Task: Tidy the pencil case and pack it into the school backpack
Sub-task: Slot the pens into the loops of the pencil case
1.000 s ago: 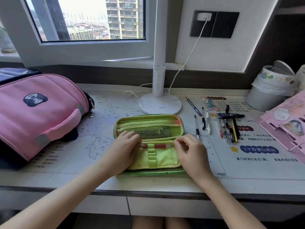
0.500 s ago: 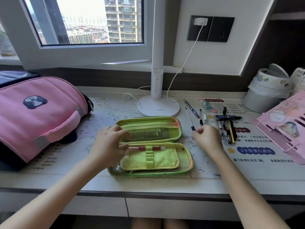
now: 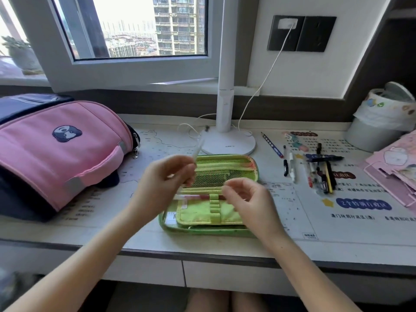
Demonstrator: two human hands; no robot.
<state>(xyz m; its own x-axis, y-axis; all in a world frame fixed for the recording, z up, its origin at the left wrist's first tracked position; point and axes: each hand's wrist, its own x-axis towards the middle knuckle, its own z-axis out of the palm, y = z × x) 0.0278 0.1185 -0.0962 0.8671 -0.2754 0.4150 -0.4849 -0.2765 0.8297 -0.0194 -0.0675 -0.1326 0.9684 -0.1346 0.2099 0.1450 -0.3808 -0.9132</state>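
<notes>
Green fabric pencil case [image 3: 225,212] lies open, red pen [image 3: 198,197] strapped in; left hand [image 3: 162,183] pinches a pale pen [image 3: 198,147]; right hand [image 3: 249,199] curled, hold unclear; loose pens [image 3: 292,167] right, pink backpack [image 3: 56,149] left, unpacked.

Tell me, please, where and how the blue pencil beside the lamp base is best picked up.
Pinch the blue pencil at mid-shaft, coming straight down with the right hand, finger and thumb across its length. It lies flat and slanted on the desk mat, tip toward the wall, with bare mat on either side, apart from the lamp base and the pens.
</notes>
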